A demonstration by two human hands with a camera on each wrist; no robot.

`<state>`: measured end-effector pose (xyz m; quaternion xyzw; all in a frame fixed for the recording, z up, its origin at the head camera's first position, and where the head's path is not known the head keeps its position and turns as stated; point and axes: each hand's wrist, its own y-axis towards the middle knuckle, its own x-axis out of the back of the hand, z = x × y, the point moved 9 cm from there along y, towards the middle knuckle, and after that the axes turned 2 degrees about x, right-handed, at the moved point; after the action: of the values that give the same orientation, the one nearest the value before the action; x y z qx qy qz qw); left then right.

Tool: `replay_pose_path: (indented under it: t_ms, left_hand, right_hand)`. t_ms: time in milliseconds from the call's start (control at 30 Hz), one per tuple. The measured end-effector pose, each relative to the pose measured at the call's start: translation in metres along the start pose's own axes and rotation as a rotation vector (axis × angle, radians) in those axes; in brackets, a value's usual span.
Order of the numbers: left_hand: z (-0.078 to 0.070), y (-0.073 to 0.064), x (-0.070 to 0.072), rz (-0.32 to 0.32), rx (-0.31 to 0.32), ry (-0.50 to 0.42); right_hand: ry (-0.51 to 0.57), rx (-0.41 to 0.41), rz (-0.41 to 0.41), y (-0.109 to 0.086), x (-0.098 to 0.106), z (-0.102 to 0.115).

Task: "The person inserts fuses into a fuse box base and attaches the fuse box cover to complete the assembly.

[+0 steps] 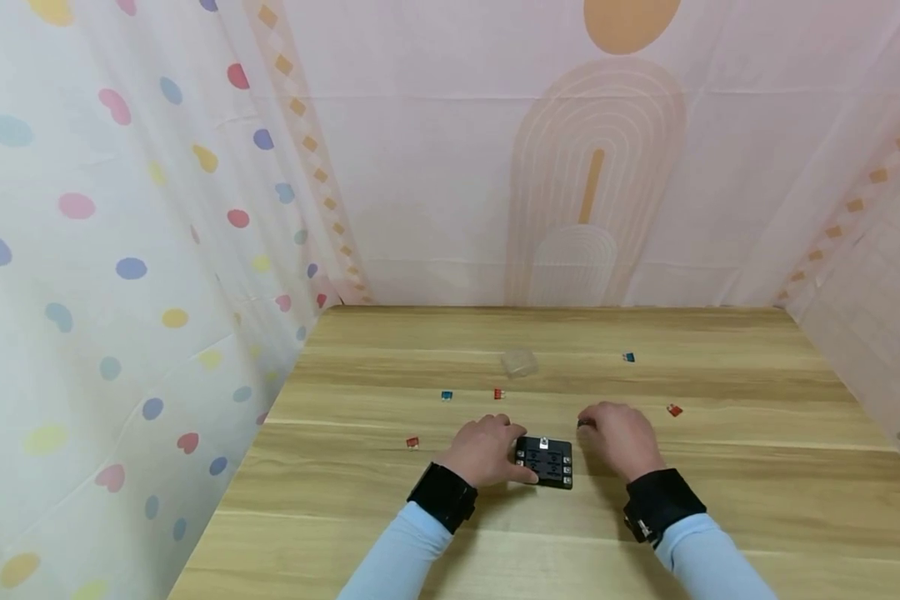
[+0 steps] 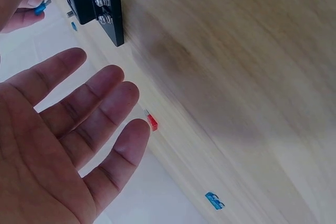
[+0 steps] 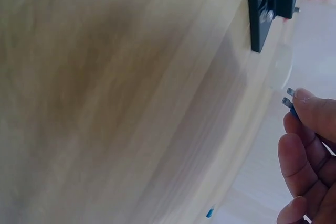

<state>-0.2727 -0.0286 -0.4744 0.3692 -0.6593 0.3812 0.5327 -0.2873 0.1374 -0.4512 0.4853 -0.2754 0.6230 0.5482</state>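
Note:
A black fuse box (image 1: 544, 463) with metal screw terminals along its sides lies between the hands. At its left edge is my left hand (image 1: 487, 450), the thumb overlapping the near left corner. The fingers of that hand are spread and mostly straight in the left wrist view, beside the end of the box. My right hand (image 1: 621, 437), just right of the box, pinches a small blue blade fuse (image 3: 294, 113) between thumb and fingers. Two metal prongs stick out of this fuse towards the box, while the fingers cover most of its body.
A clear plastic cover (image 1: 520, 362) lies behind the box. Loose on the wooden table (image 1: 345, 517) are a blue fuse (image 1: 447, 395) and two red fuses (image 1: 498, 393) to the left, with another blue fuse (image 1: 628, 357) and a red fuse (image 1: 675, 409) to the right. Curtains surround the table.

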Motion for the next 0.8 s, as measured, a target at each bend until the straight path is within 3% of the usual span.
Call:
replay_pose_path:
  t_ms: [333, 800]
  left_hand:
    - [-0.005, -0.001, -0.001, -0.014, -0.015, 0.01]
    - [-0.022, 0.004, -0.007, -0.03, -0.14, 0.051]
  right_hand:
    - [0.016, 0.003, 0.012, -0.007, -0.002, 0.008]
    - [0.02, 0.075, -0.026, -0.01, 0.0, 0.026]
